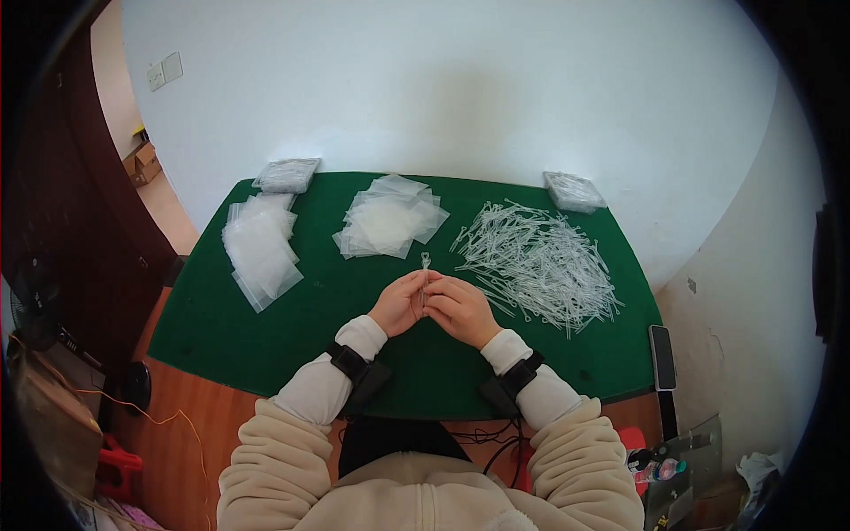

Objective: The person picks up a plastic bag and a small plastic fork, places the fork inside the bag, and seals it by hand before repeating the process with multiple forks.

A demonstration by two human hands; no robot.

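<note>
My left hand (401, 302) and my right hand (461, 310) meet over the middle of the green-topped table, fingers closed. Between them they pinch a few thin clear plastic sticks (426, 261), whose looped ends point up past the fingertips. The exact count is hidden by the fingers. Just to the right of my right hand lies a large loose pile of the same clear plastic sticks (540, 261). Beyond my hands is a heap of clear flat plastic bags (390, 221). Another overlapping stack of plastic bags (261, 248) lies farther left.
A filled clear packet (287, 175) rests at the far left corner of the green table (354, 376), and another packet (574, 191) at the far right. A phone-like device (661, 357) sits by the right edge. A white wall (354, 88) rises behind the table.
</note>
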